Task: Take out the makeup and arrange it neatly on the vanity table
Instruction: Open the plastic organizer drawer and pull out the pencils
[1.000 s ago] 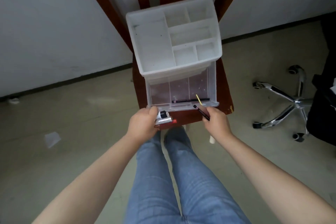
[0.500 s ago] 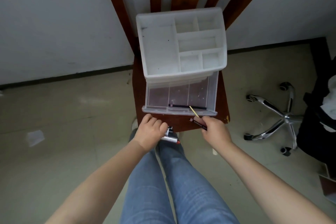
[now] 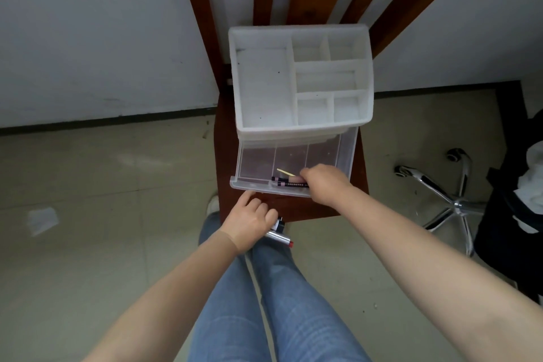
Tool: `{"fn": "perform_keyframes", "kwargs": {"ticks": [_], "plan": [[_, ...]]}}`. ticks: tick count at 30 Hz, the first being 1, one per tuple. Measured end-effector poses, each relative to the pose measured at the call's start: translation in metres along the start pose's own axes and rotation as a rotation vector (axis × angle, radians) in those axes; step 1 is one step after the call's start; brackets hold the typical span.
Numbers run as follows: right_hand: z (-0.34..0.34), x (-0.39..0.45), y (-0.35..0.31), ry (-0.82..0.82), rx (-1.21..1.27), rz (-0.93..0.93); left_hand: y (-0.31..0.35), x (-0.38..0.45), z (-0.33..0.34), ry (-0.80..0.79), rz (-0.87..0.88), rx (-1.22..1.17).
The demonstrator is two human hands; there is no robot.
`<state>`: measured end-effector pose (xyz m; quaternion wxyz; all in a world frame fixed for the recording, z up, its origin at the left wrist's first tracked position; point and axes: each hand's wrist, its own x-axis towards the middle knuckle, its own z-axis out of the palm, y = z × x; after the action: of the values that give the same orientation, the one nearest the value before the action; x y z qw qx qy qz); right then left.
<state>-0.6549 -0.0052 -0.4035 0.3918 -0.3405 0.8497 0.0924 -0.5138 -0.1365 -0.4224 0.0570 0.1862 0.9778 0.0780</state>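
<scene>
Right hand [image 3: 323,184]: grip reaches into the front of the pulled-out clear drawer [image 3: 293,169], fingers curled round a dark pencil [image 3: 291,184] with printed lettering and a pale cap. The pencil lies along the drawer's front wall, pointing away from the grip toward the person's left.

Second dark pencil [image 3: 283,178]: just behind the held one, parallel to it, its near end hidden by the grip's fingers. Whether the fingers also hold it cannot be told.

Thin yellow stick [image 3: 285,172]: just beyond the two pencils, slanted, its near end running under the fingertips.

Drawer dividers: faint walls split the drawer into three bays behind the grip.

White organiser [image 3: 299,79]: sits directly above the drawer, farther from the grip; open top tray with one large compartment on the left and five smaller ones on the right.

Left hand [image 3: 249,222]: near side of the drawer front, below and to the left of the right grip, fingers clenched round a silver lipstick tube [image 3: 279,237] with a red tip and a small black-capped item [image 3: 278,224]; both stick out on the thumb-free side, toward the right.

Worktop: a red-brown wooden seat [image 3: 360,167] carries the organiser.

Outlying: blue jeans [image 3: 264,303] below both hands; chrome chair base [image 3: 449,200] well to the right.
</scene>
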Motion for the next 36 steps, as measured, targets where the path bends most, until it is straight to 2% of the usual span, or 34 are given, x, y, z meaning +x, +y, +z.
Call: {"fn": "perform_keyframes", "kwargs": {"ticks": [8,10,14,20,24,28,31,36], "plan": [[0.001,0.019,-0.004,-0.211,0.084,0.004,-0.01,0.006,-0.007,-0.012,-0.052,-0.04],[-0.005,0.016,-0.006,-0.164,0.089,0.035,-0.011,0.005,-0.008,-0.029,-0.053,-0.047],[-0.004,-0.022,-0.009,0.037,0.124,0.119,-0.01,0.004,-0.012,-0.026,-0.042,-0.042],[0.054,-0.076,-0.016,-0.008,0.341,0.225,-0.016,0.003,-0.018,-0.04,0.008,0.014],[0.067,-0.065,-0.018,0.075,0.45,0.245,-0.02,0.002,-0.02,-0.058,0.021,0.053],[0.066,-0.057,-0.015,0.255,0.379,0.204,-0.023,0.0,-0.021,-0.102,0.025,0.088],[0.065,-0.057,-0.009,0.245,0.29,0.192,-0.025,0.003,-0.022,-0.118,0.02,0.081],[0.073,-0.068,0.004,0.273,0.326,0.254,-0.029,0.007,-0.027,-0.125,0.004,0.039]]}}
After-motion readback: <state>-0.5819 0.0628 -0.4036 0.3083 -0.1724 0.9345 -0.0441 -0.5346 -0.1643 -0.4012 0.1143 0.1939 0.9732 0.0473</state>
